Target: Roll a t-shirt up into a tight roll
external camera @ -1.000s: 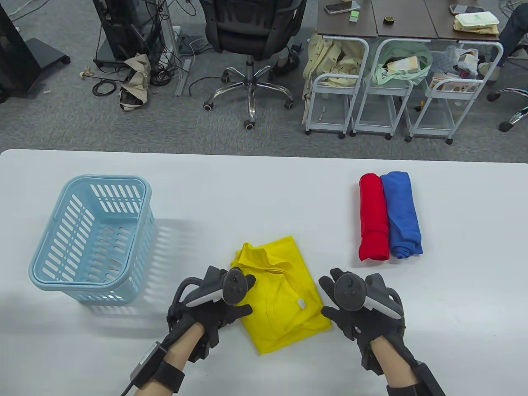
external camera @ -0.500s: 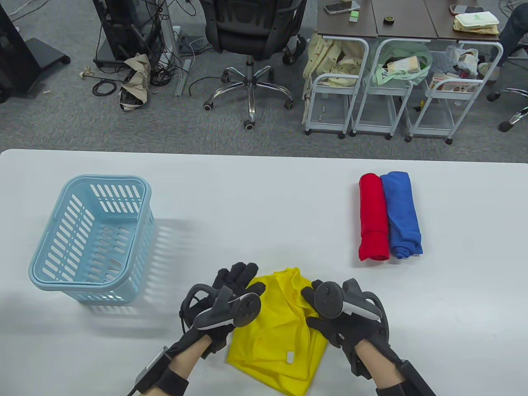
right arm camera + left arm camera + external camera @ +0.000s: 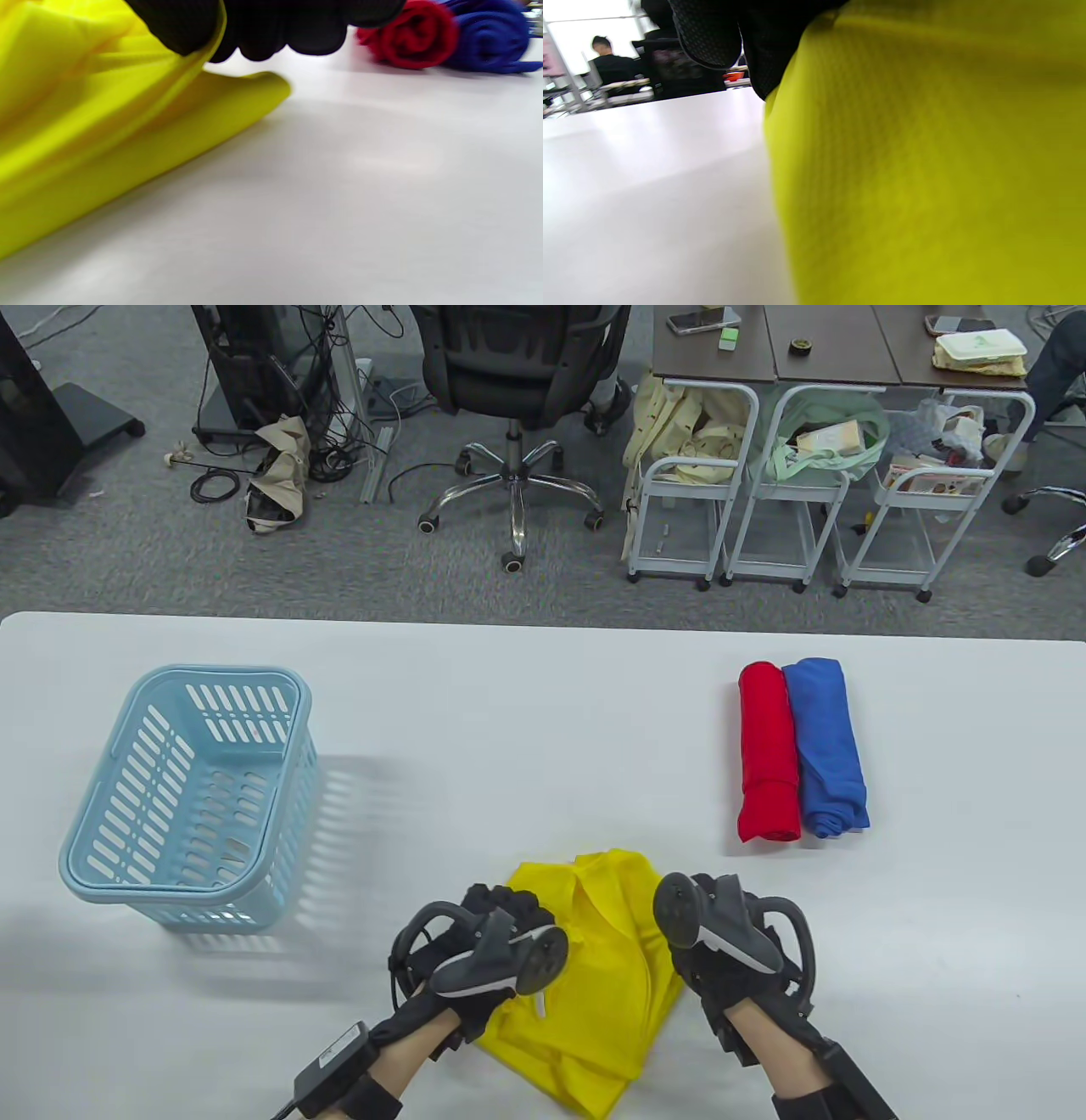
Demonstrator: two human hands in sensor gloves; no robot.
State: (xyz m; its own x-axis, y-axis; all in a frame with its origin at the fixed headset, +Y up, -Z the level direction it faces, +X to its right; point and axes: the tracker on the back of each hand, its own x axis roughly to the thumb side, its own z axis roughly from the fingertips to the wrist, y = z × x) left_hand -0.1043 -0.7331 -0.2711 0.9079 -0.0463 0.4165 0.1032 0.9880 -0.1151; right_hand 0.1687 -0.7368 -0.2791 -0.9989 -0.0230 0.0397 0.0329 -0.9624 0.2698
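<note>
A yellow t-shirt [image 3: 598, 984] lies bunched and partly lifted near the table's front edge, between my two hands. My left hand [image 3: 506, 918] grips its left edge with curled fingers; in the left wrist view the yellow t-shirt [image 3: 925, 169] fills the right side under the gloved fingers [image 3: 712, 38]. My right hand [image 3: 689, 943] holds the right edge; the right wrist view shows a fold of the yellow t-shirt [image 3: 140, 106] pinched between my thumb and fingers [image 3: 271, 29]. A white label [image 3: 540, 1006] shows just below the left hand.
A light blue basket [image 3: 191, 797] stands at the left of the white table [image 3: 526, 729]. A red roll [image 3: 768, 751] and a blue roll [image 3: 827, 746] lie side by side at the right, also the red roll [image 3: 409, 36] in the right wrist view.
Both hands closed on the shirt's side edges and drew it towards the front edge. The flat folded shirt is now bunched and raised, and its label has shifted left.
</note>
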